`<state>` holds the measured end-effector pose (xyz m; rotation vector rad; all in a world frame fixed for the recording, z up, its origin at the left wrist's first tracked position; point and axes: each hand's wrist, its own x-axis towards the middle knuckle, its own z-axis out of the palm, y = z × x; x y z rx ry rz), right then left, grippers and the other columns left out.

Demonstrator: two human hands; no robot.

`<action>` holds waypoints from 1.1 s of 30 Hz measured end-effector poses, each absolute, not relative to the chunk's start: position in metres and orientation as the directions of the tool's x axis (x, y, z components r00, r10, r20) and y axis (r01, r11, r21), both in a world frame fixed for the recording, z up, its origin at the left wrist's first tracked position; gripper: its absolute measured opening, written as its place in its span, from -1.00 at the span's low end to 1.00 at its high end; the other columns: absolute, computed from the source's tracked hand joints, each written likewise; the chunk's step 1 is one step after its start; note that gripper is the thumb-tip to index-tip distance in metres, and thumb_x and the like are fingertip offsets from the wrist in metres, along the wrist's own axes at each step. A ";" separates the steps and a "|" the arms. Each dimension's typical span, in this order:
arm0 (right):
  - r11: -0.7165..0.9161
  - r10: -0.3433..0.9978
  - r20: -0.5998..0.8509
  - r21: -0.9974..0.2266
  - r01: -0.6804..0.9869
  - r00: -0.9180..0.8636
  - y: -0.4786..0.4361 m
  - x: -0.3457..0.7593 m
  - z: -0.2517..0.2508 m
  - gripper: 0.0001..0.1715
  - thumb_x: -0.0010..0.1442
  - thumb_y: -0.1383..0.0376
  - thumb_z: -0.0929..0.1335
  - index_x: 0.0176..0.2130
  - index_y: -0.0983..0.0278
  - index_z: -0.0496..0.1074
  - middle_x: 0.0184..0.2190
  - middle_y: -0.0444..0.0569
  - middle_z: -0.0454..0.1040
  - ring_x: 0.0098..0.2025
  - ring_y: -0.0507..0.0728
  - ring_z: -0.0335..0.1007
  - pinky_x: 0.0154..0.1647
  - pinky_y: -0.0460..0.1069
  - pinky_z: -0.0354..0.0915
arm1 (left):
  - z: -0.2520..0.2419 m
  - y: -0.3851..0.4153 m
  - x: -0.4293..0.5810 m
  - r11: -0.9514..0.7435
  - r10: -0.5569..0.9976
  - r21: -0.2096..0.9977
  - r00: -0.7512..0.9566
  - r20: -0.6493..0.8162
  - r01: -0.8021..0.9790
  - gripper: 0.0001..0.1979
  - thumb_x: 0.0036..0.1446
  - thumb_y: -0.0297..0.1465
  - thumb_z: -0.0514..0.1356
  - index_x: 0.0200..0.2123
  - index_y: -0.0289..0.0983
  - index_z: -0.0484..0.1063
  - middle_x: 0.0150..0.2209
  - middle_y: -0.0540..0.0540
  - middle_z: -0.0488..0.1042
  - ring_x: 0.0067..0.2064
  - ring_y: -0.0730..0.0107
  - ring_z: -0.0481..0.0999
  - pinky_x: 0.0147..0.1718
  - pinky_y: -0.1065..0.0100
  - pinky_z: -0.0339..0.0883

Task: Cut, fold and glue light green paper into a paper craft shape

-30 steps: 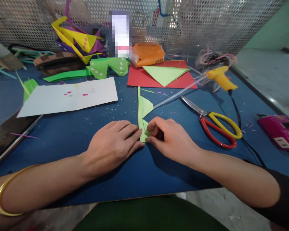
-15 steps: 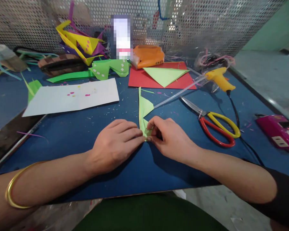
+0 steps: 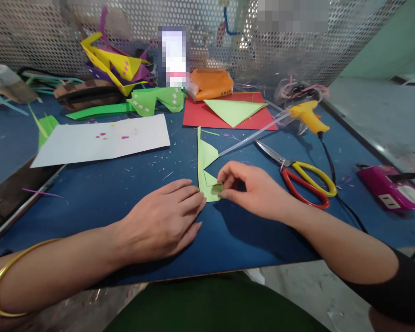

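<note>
A light green paper cutout [image 3: 207,148] lies on the blue table with a folded strip along its left side and a notch on its right. My right hand [image 3: 251,188] pinches the small flap at its lower right between thumb and fingers. Flat on the table rests my left hand [image 3: 161,216], its fingertips at the paper's lower left edge and its thumb apart below. A clear glue stick, running from the yellow glue gun [image 3: 309,115], ends by the paper's right point. Right of my right hand lie scissors [image 3: 299,177] with one red and one yellow handle.
Behind are a red sheet [image 3: 207,121] bearing a folded green paper [image 3: 233,111], an orange packet [image 3: 210,83] and a green paper mask [image 3: 145,102]. A white sheet [image 3: 138,133] with paper bits lies left. A magenta power socket [image 3: 390,189] stands at right, with cords nearby.
My left hand has slid slightly left and down, off the paper's lower middle. My right hand has moved a little right and up, still pinching the paper, and more of the lower flap shows.
</note>
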<state>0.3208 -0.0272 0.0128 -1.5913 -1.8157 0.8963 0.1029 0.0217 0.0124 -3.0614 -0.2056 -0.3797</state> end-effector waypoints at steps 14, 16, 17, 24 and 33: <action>0.182 0.981 0.033 -0.469 0.864 -0.189 -0.019 0.310 0.003 -0.65 0.06 0.24 0.50 -0.33 0.23 0.26 -0.48 -0.21 0.37 -0.40 0.05 0.26 -0.27 0.00 0.04 | 0.013 0.021 0.104 -0.989 0.141 -0.004 0.961 0.237 0.146 -0.70 0.24 -0.37 0.06 -0.11 -0.38 0.52 -0.16 -0.22 0.56 -0.08 0.13 0.49 0.07 0.08 0.30; 0.191 0.978 0.028 -0.520 0.833 -0.207 -0.020 0.313 0.004 -0.67 0.07 0.25 0.49 -0.32 0.23 0.26 -0.47 -0.21 0.39 -0.38 0.06 0.30 -0.28 -0.01 0.06 | 0.013 0.022 0.103 -0.989 0.145 0.002 0.962 0.232 0.149 -0.69 0.25 -0.37 0.05 -0.08 -0.38 0.51 -0.15 -0.21 0.56 -0.08 0.15 0.49 0.08 0.10 0.29; 0.186 0.978 0.030 -0.565 0.804 -0.206 -0.021 0.316 0.006 -0.68 0.08 0.26 0.48 -0.31 0.23 0.26 -0.45 -0.21 0.40 -0.38 0.05 0.32 -0.28 -0.02 0.08 | 0.014 0.022 0.102 -0.989 0.147 0.003 0.962 0.229 0.151 -0.68 0.25 -0.37 0.05 -0.07 -0.38 0.50 -0.15 -0.20 0.56 -0.07 0.16 0.49 0.08 0.10 0.29; 0.553 0.833 0.287 -0.423 0.718 -0.473 -0.033 0.323 0.019 -0.88 0.27 0.30 0.31 -0.16 0.26 0.38 -0.29 -0.04 0.56 -0.25 0.11 0.45 -0.14 0.03 0.19 | 0.011 0.019 0.101 -0.980 0.162 -0.076 0.963 0.216 0.182 -0.67 0.27 -0.36 0.02 -0.05 -0.40 0.47 -0.09 -0.23 0.53 -0.01 0.09 0.45 0.11 0.06 0.23; 0.682 0.727 0.207 -0.105 0.724 -0.655 -0.046 0.312 0.012 -0.70 0.26 0.45 0.18 -0.10 0.38 0.42 -0.17 0.20 0.54 -0.09 0.22 0.44 -0.10 0.11 0.23 | 0.004 0.013 0.092 -0.980 0.143 -0.106 0.963 0.229 0.170 -0.58 0.27 -0.32 0.02 0.09 -0.44 0.39 0.04 -0.27 0.48 0.09 0.05 0.40 0.24 0.03 0.03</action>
